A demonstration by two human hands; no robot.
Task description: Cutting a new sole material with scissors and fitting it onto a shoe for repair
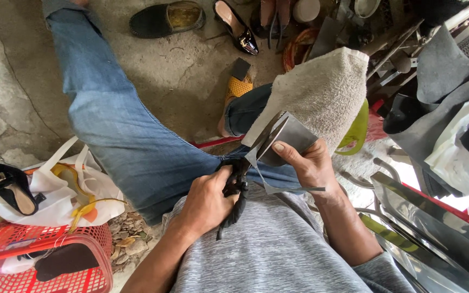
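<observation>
A person in blue denim jeans (120,130) and a grey marled shirt (272,249) is sitting over a concrete floor (180,70). The right hand (308,163) is pinching a flat grey sheet of rubbery material (294,133) above the lap, beside a beige towel (321,92). The left hand (207,203) is closing around black-handled scissors (245,173), whose blades are biting into the sheet's edge, trailing a thin offcut strip (283,189).

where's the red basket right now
In the head view the red basket sits at the bottom left corner on the floor, just below the white bag and left of the person's left hand.
</observation>
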